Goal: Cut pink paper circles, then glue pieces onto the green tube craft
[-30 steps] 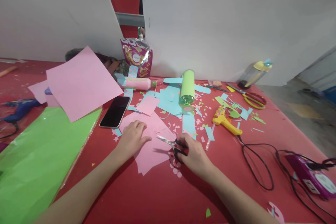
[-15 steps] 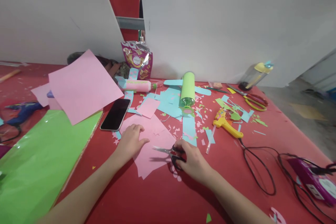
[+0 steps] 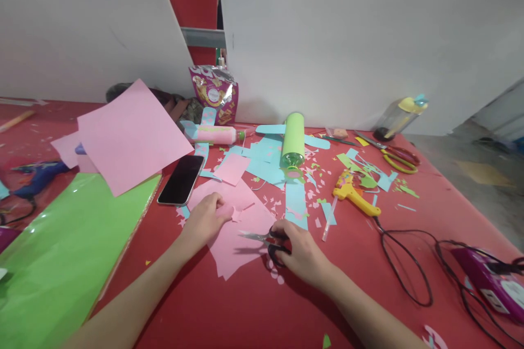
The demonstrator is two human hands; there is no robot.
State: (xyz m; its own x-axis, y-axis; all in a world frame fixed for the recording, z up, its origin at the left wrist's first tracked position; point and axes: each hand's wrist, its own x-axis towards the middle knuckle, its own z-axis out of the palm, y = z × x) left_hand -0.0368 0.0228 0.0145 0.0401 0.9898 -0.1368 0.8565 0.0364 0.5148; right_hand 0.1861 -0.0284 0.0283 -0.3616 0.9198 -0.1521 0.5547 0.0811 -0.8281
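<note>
Pinching a pink piece of paper (image 3: 225,210) between thumb and fingers, the left hand (image 3: 204,219) is over some pink sheets (image 3: 235,259), which lie on the red table (image 3: 213,316) between it and the right hand. The right hand (image 3: 301,248) is curled round the black handles of the scissors (image 3: 260,238), whose blades reach out from it above those sheets, toward the left hand. Just beyond the left hand lies a dark phone (image 3: 181,180); farther beyond it is a pink bottle (image 3: 215,134). To its left stretches a green sheet (image 3: 82,240). Straight out past the right hand lies a green bottle (image 3: 293,133), with blue strips at its sides. To that hand's right, and a little beyond, is a yellow glue gun (image 3: 356,197); farther right sits a purple box (image 3: 485,281).
</note>
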